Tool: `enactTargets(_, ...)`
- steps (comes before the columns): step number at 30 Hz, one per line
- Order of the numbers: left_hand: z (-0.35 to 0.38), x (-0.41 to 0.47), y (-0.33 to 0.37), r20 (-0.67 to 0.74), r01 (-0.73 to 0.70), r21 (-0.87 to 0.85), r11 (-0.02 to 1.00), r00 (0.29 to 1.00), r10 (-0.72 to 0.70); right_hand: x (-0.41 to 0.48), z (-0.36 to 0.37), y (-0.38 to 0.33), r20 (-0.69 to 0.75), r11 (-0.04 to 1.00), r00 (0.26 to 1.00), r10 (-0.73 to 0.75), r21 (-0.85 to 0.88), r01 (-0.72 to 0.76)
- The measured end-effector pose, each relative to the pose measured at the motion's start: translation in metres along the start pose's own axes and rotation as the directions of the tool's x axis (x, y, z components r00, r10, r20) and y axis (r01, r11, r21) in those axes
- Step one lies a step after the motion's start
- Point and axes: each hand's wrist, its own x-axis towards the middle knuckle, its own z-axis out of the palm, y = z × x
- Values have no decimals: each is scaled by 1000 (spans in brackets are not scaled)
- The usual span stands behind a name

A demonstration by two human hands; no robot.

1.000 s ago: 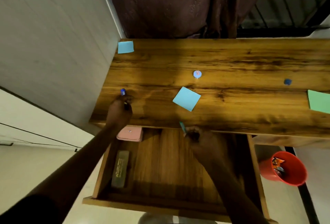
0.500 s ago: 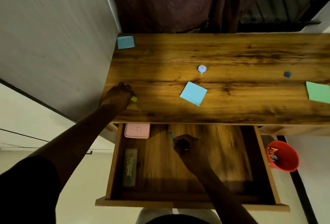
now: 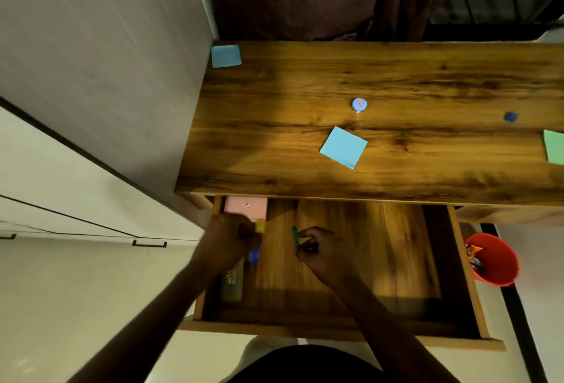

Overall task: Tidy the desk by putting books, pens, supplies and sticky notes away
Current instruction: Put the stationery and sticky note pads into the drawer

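Both hands are over the open wooden drawer under the desk. My left hand grips a pen-like thing with a yellow end and a blue end, at the drawer's left side. My right hand pinches a green pen above the drawer floor. On the desk lie two blue sticky notes, a green sticky note, a small round blue-lidded tub and a small dark blue thing.
Inside the drawer a pink case sits at the back left and a dark flat box lies along the left wall. A red bin with wrappers stands on the floor to the right. A wall flanks the desk's left side.
My left hand lifted the yellow-and-blue pen off the desk's left edge and brought it down into the drawer. My right hand moved deeper into the drawer with the green pen.
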Motion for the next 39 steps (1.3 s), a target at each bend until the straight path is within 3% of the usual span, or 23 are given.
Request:
enactTargets(4, 49, -5, -27, 132, 180, -11, 984, 975, -177, 7, 24, 8, 71, 995, 997, 32, -97, -25)
enactTargets(8, 77, 4, -35, 73, 245, 17, 969, 967, -246, 14, 53, 20, 68, 985, 997, 42, -169, -30)
enactTargets(17, 94, 22, -42, 78, 192, 251, 949, 973, -217, 14, 82, 13, 65, 978, 996, 62, -205, -47)
enactTargets(23, 100, 21, -52, 135, 155, 259, 953, 972, -194, 11, 89, 14, 116, 956, 985, 129, -279, -92)
enactTargets(31, 98, 23, -55, 96, 116, 259, 959, 985, -145, 15, 96, 17, 116, 953, 980, 162, -277, -124)
enactTargets(39, 88, 23, -52, 94, 119, 259, 958, 984, -148, 16, 85, 21, 92, 953, 992, 92, -296, -61)
